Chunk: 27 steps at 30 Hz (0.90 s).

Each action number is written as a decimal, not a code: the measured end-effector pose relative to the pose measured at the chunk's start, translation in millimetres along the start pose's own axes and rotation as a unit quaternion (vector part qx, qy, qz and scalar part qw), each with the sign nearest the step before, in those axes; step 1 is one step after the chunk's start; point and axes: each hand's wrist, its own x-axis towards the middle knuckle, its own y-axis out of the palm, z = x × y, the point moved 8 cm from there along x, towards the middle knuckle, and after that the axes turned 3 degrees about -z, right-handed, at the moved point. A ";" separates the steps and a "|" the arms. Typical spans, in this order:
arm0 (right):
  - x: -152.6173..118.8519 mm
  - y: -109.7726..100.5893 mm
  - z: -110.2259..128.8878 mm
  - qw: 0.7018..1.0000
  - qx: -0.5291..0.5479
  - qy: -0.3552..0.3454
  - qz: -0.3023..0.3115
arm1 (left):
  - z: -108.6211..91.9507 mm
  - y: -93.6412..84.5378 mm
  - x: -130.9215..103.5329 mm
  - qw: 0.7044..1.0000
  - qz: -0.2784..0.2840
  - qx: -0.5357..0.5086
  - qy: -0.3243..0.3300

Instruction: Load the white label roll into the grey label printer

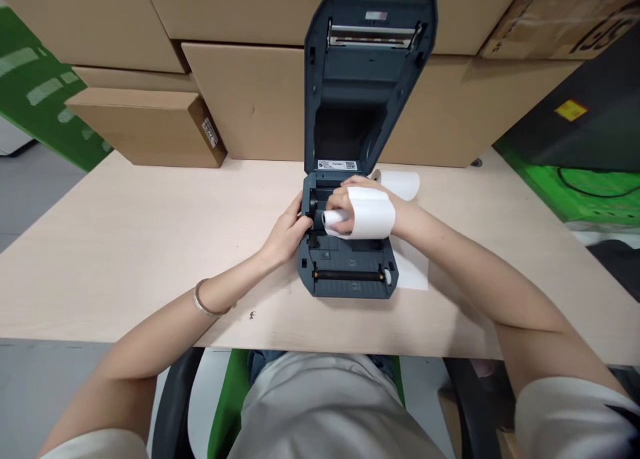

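Note:
A dark grey label printer (340,289) stands on the table with its lid (357,79) raised upright at the back. My left hand (287,233) grips the left side of its base, the thumb over the rim and the other fingers partly hidden. Inside the open base, my right hand (345,195) is closed around a small roll of white paper (335,217). A loose strip of that paper (373,213) loops over the back of the hand. Along the base's front runs a black roller (349,275).
Another white paper roll (403,184) lies behind my right wrist. A white sheet (414,267) sticks out on the printer's right. Large cardboard boxes (250,105) line the table's back edge, and a flat carton (140,125) stands at the back left.

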 end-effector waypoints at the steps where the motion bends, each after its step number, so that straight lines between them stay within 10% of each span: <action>1: -3.8 -16.4 -2.2 0.999 -0.020 0.011 -0.047 | 0.2 -0.3 0.1 1.000 0.001 -0.002 0.004; 5: -51.6 -104.4 -35.4 0.954 -0.104 0.125 -0.250 | -0.3 0.1 -1.3 1.000 0.002 -0.014 0.007; 7: -81.2 -124.6 -72.9 0.943 -0.135 0.209 -0.222 | -1.8 0.4 -2.2 1.000 -0.004 -0.018 0.006; 10: -116.5 -107.8 -134.6 0.945 -0.131 0.286 -0.088 | -4.6 1.1 -3.1 1.000 -0.010 -0.023 0.004; 14: -146.0 -31.1 -189.4 0.925 -0.103 0.350 0.110 | -3.7 1.5 -3.7 0.999 -0.014 -0.031 -0.008; 18: -153.0 9.9 -201.4 0.915 -0.052 0.367 0.159 | -0.2 -0.1 -3.8 0.999 -0.023 -0.033 -0.004; 27: -100.5 -0.1 -184.3 0.943 0.010 0.318 0.100 | 4.0 -1.9 -4.6 0.998 -0.030 -0.057 -0.016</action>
